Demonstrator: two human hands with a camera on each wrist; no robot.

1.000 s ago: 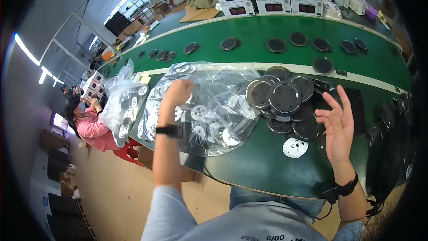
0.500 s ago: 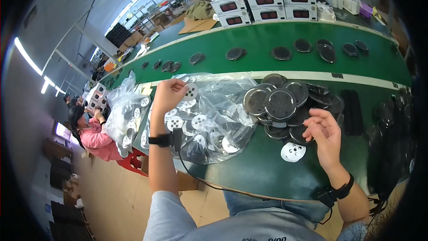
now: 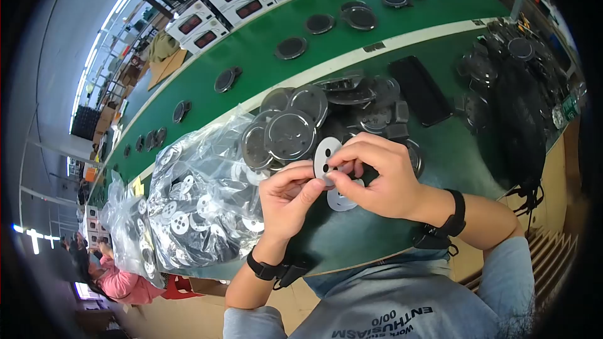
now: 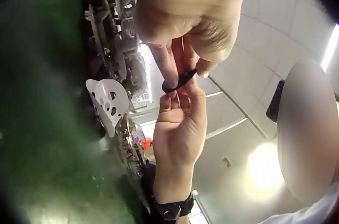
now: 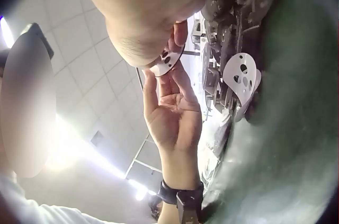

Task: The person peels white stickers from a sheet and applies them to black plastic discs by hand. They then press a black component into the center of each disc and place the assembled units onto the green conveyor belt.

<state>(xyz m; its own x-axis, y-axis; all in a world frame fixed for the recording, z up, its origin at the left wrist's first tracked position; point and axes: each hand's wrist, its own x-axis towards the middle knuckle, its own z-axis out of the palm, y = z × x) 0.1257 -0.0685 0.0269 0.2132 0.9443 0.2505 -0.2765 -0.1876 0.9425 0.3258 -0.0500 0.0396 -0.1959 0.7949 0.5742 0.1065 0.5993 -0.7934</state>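
Between my two hands, over the near side of the bench, is a round white disc with several holes. My left hand pinches its lower left edge between thumb and fingers. From the right, my right hand pinches the same disc, covering part of it. Seen in the left wrist view, the disc shows a dark face almost edge-on. A second white perforated sheet lies curved on the green bench, just beneath the hands. Right behind them, round dark grey covers are piled up.
A clear plastic bag of white discs lies at the left. Dark bagged parts stand at the right, past a black flat slab. Round dark units line the green conveyor. A person in pink sits far left.
My left hand has taken a white disc from the bag and brought it right. My right hand has moved in to meet it. The head view has swung rightward and tilted.
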